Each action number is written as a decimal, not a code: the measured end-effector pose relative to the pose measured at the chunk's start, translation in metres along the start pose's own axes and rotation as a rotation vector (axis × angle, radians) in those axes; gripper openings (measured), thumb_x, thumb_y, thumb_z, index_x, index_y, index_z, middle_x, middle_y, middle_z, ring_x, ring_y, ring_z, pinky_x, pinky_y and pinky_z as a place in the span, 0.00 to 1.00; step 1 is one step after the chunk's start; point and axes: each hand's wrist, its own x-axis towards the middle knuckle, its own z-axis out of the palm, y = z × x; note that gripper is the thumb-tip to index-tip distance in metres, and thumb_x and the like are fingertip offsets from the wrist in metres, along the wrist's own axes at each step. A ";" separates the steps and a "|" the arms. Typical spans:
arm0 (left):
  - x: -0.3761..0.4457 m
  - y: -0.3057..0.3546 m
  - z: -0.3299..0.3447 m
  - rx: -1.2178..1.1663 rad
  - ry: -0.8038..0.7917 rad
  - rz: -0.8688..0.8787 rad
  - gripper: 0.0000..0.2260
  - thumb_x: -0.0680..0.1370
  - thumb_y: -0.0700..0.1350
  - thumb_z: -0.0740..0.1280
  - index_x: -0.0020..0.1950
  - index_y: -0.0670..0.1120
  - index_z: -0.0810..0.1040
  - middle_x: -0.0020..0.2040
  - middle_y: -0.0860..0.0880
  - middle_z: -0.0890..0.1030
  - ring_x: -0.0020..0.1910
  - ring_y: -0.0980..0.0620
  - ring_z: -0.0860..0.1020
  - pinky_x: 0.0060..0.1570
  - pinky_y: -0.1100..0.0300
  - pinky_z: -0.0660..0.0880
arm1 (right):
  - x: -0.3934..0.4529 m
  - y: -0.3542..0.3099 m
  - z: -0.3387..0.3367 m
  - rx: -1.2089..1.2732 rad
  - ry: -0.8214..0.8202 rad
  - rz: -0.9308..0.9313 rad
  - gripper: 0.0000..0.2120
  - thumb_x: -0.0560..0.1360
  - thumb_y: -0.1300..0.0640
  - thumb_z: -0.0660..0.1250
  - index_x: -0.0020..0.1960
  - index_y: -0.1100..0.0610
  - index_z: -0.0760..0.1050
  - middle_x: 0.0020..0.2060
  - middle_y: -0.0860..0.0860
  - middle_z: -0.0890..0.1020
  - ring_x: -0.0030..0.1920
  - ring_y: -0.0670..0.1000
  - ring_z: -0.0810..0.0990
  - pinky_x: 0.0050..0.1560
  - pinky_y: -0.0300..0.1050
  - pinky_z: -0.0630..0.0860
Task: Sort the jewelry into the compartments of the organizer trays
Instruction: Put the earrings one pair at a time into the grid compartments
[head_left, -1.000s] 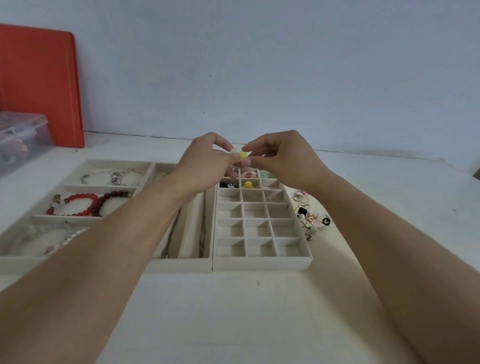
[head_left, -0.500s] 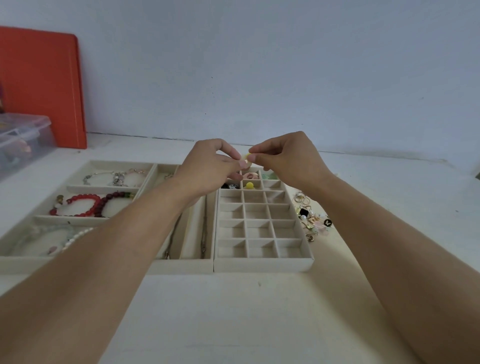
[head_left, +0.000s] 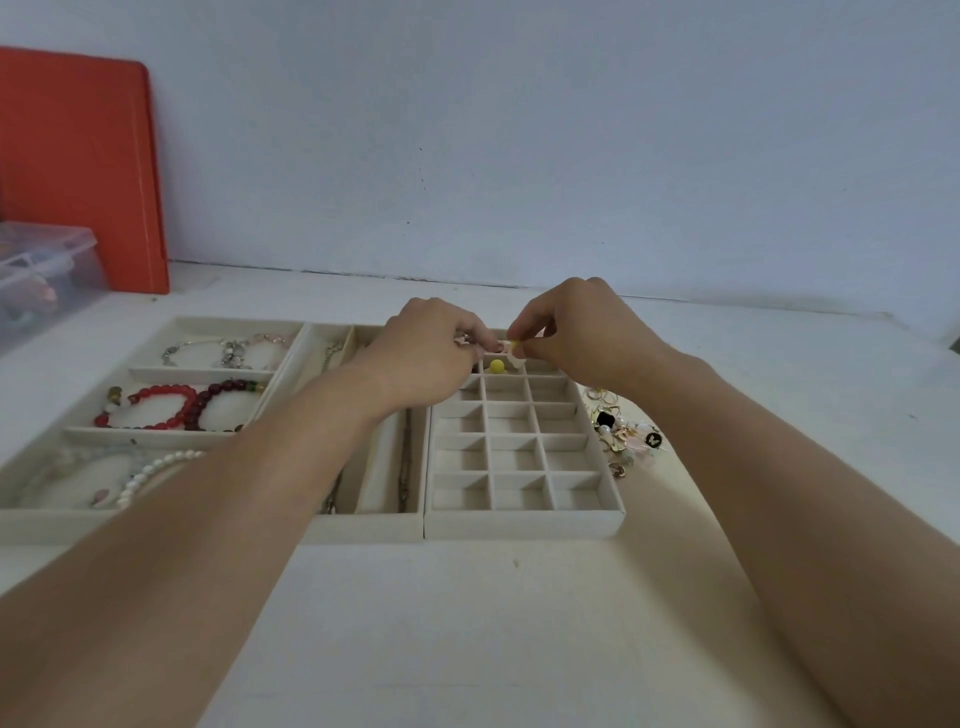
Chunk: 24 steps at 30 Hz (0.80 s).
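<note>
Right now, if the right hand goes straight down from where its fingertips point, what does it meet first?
Probably the small-grid tray, in its far rows beside the yellow bead; the right hand hangs just above there, though depth is unclear.

Both my bare forearms reach forward and converge, the wrists angled inward. My left hand (head_left: 426, 353) is knuckles up, fingers curled, fingertips pointing toward my right hand (head_left: 582, 332). My right hand sits just beside it, fingers bent, thumb and forefinger pinched together at the tips nearest my left hand.
</note>
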 end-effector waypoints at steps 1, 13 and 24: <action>0.001 -0.001 0.001 0.014 -0.015 0.003 0.11 0.80 0.44 0.67 0.44 0.61 0.82 0.58 0.51 0.82 0.58 0.50 0.78 0.57 0.57 0.73 | 0.000 0.000 0.000 -0.004 -0.002 -0.009 0.05 0.73 0.59 0.75 0.46 0.49 0.86 0.34 0.38 0.80 0.39 0.39 0.78 0.40 0.37 0.71; 0.009 -0.016 0.004 0.121 -0.036 -0.024 0.08 0.78 0.50 0.69 0.56 0.59 0.81 0.62 0.47 0.74 0.61 0.48 0.72 0.60 0.58 0.69 | 0.000 -0.002 0.008 -0.079 -0.016 -0.024 0.05 0.72 0.57 0.77 0.47 0.50 0.86 0.32 0.39 0.78 0.38 0.41 0.78 0.38 0.35 0.71; 0.011 -0.016 0.003 0.131 -0.014 -0.064 0.08 0.77 0.51 0.69 0.50 0.66 0.78 0.67 0.46 0.73 0.68 0.46 0.70 0.68 0.52 0.68 | -0.002 -0.004 0.011 -0.121 -0.044 0.060 0.07 0.74 0.53 0.75 0.51 0.49 0.86 0.46 0.49 0.85 0.47 0.49 0.82 0.48 0.41 0.76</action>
